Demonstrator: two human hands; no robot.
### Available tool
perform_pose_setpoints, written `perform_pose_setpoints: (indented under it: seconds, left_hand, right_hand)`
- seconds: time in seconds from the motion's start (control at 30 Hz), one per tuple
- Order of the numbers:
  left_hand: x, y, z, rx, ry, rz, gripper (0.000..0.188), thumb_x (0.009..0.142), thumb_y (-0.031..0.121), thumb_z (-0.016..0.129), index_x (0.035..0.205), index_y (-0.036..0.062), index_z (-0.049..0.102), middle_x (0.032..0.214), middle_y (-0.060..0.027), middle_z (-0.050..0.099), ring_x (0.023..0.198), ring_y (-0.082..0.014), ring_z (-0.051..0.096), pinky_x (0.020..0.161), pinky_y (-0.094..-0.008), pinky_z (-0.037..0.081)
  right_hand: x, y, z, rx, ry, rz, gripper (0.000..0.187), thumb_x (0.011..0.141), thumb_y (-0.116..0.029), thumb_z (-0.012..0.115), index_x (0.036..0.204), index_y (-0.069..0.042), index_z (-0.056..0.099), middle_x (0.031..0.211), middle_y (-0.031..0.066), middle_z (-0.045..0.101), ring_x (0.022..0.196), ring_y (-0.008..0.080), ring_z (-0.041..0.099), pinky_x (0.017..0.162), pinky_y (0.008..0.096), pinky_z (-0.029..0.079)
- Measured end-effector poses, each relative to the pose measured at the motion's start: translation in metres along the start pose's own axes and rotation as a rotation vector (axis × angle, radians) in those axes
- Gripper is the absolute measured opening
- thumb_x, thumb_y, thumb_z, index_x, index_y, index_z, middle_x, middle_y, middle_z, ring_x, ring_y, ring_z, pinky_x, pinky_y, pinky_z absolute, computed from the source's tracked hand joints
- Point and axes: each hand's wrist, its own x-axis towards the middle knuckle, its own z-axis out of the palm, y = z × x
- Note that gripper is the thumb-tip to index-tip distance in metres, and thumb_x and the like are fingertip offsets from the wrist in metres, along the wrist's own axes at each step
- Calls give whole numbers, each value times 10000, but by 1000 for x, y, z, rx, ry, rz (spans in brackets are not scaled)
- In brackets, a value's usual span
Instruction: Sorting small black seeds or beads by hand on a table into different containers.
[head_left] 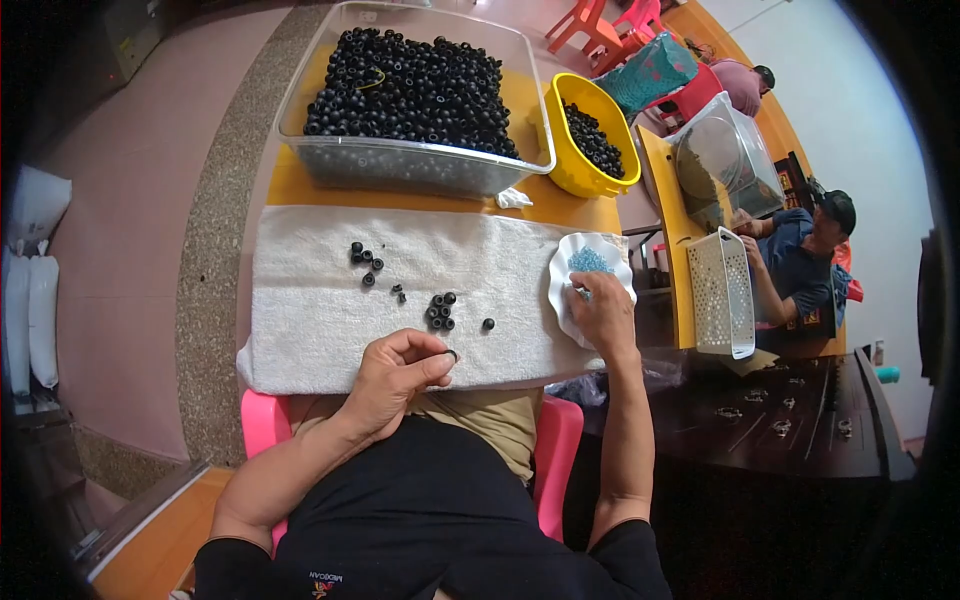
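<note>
- Pinching a black bead (452, 355) between thumb and finger, the left hand (393, 378) is drawn narrow over the near part of the towel (310, 345).
- The right hand (603, 317) reaches into the white dish (624, 268), fingers bent at the blue bits (588, 260); whether it grips one, I cannot tell.
- Just beyond the left hand, a cluster (444, 311) of black beads sits on the towel; a lone bead (488, 324) lies between the hands.
- Farther beyond the left hand is a looser group (377, 264).
- Well beyond the left hand, the clear bin (410, 167) of black beads stands on the surface (570, 212).
- Beyond the right hand, the yellow tub (580, 181) holds more.
</note>
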Motion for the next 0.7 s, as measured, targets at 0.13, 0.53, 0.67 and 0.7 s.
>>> perform_pose_setpoints:
  seconds: [0.13, 0.53, 0.67, 0.7]
  left_hand:
    - [0, -1, 0, 7, -3, -2, 120, 880, 34, 694, 982, 38, 631, 928, -82, 693, 796, -146, 669, 738, -270, 567]
    - [0, -2, -1, 20, 6, 0, 124, 876, 42, 704, 976, 41, 631, 927, -83, 692, 783, -141, 663, 734, -273, 567]
    - [0, -2, -1, 21, 5, -8, 125, 874, 39, 704, 975, 40, 631, 935, -87, 694, 784, -141, 664, 734, -272, 568]
    - [0, -1, 0, 23, 7, -11, 124, 874, 37, 703, 974, 40, 632, 938, -89, 695, 787, -141, 666, 731, -270, 567]
  right_hand:
    - [5, -5, -5, -8, 77, -21, 197, 813, -105, 677, 1002, -47, 692, 1020, 117, 683, 969, 321, 635, 867, 409, 501]
    - [18, -5, -7, -142, -53, -89, 261, 811, -129, 675, 1064, -65, 683, 1056, 117, 665, 1001, 316, 616, 877, 412, 501]
    - [18, -5, -8, -155, -64, -97, 226, 812, -125, 673, 1026, -59, 693, 1016, 119, 674, 981, 316, 621, 858, 411, 509]
    - [17, -6, -9, -154, -54, -110, 209, 806, -117, 671, 1004, -56, 696, 1003, 117, 677, 970, 315, 623, 843, 411, 512]
